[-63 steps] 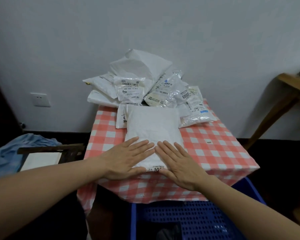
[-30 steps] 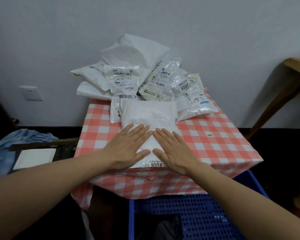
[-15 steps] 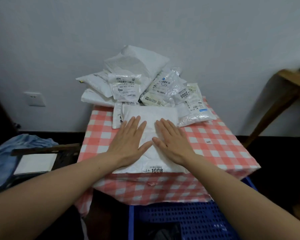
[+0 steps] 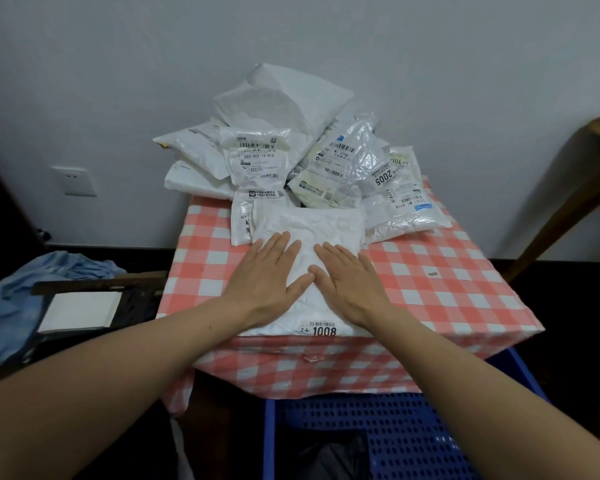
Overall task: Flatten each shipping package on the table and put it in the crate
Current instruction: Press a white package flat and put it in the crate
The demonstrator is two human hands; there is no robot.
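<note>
the left hand [image 4: 269, 271] and right hand [image 4: 352, 277] have slid up the white plastic mailer [image 4: 312, 226], clear of its "1008" label [image 4: 321, 330], onto its crinkled middle. both lie flat, fingers straight, pressing it at the near edge of the checked tablecloth [image 4: 447, 289], above the perforated blue crate [image 4: 395, 427].

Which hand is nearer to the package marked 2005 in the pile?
Right. The right hand lies flat on the 1008 package, below and slightly left of the 2005 package. The left hand presses the same package farther to the left.
</note>
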